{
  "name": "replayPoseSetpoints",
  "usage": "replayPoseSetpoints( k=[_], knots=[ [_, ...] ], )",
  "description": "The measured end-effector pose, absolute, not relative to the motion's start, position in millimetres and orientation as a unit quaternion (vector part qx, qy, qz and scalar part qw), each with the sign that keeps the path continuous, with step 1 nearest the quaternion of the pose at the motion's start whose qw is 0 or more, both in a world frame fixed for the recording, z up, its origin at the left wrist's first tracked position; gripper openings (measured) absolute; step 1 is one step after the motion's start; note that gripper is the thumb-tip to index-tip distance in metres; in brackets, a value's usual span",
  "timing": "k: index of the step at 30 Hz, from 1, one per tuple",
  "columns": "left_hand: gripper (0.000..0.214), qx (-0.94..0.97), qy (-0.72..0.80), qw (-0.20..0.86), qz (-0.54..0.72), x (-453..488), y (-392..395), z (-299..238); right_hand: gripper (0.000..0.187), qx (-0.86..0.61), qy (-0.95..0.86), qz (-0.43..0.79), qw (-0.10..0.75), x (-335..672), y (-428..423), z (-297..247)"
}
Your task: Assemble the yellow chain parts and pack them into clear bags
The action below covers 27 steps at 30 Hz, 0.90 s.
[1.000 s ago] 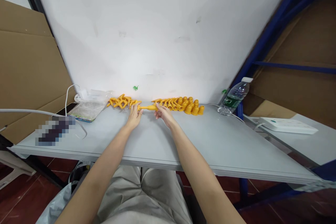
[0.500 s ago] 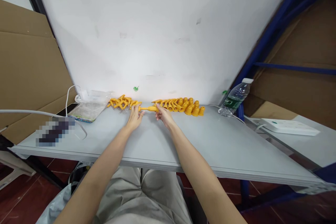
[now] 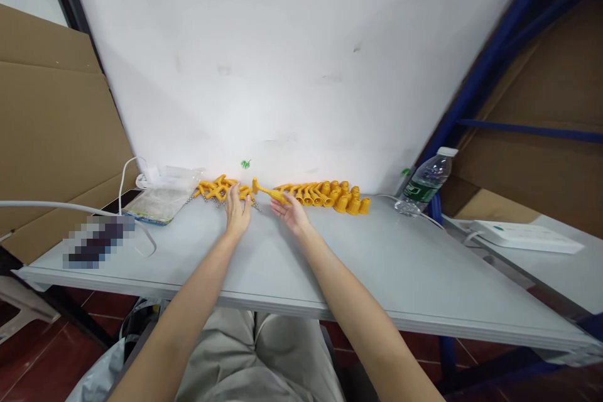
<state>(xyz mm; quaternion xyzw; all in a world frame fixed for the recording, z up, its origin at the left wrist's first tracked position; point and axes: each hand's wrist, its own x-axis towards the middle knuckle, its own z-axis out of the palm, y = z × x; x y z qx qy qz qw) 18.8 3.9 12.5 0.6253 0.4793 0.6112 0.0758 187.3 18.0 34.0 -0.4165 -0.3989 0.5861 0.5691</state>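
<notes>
- One white panel [image 3: 282, 75], upright behind the desk.
- One desk [image 3: 377, 270], grey; all items below on or over it.
- Yellow cones [image 3: 353, 205], a bank right of centre: three upright in the nearest row, more behind, others lying tipped; overlap prevents a full count.
- Yellow branched pieces [image 3: 219, 190], one heap left of centre, too tangled to count.
- One bottle [image 3: 426, 182], white cap, leaning at right.
- Two hands, well apart: left hand [image 3: 238, 210] loose by the heap, thumb spread from fingers, contact unclear; right hand [image 3: 291, 213] closed on one yellow T-ended piece [image 3: 277, 195], T pointing left, between heap and cones.
- Silvery chains [image 3: 257, 206], several, uncounted.
</notes>
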Motion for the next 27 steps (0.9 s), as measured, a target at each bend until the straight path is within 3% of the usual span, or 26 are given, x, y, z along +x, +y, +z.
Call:
replayPoseSetpoints(
  k=[2,4,8,12,19,27],
  knots=[
    [0.051,0.607,0.483,0.087,0.625,19,6,11,0.023,-0.446,-0.431,0.475,0.624,185,27,29],
    [0.050,0.607,0.483,0.104,0.622,20,8,8,0.033,-0.486,-0.510,0.332,0.628,183,38,24],
    [0.047,0.632,0.470,0.112,0.605,23,8,3,0.036,-0.563,-0.686,0.097,0.451,181,57,21],
    [0.047,0.647,0.454,0.110,0.603,24,9,0,0.035,-0.587,-0.762,-0.028,0.272,176,69,20],
    [0.048,0.657,0.448,0.130,0.592,23,10,-2,0.034,-0.610,-0.775,-0.070,0.147,165,76,21],
    [0.043,0.666,0.444,0.133,0.584,25,12,-4,0.045,-0.634,-0.755,-0.036,0.166,161,75,12]
  ],
)
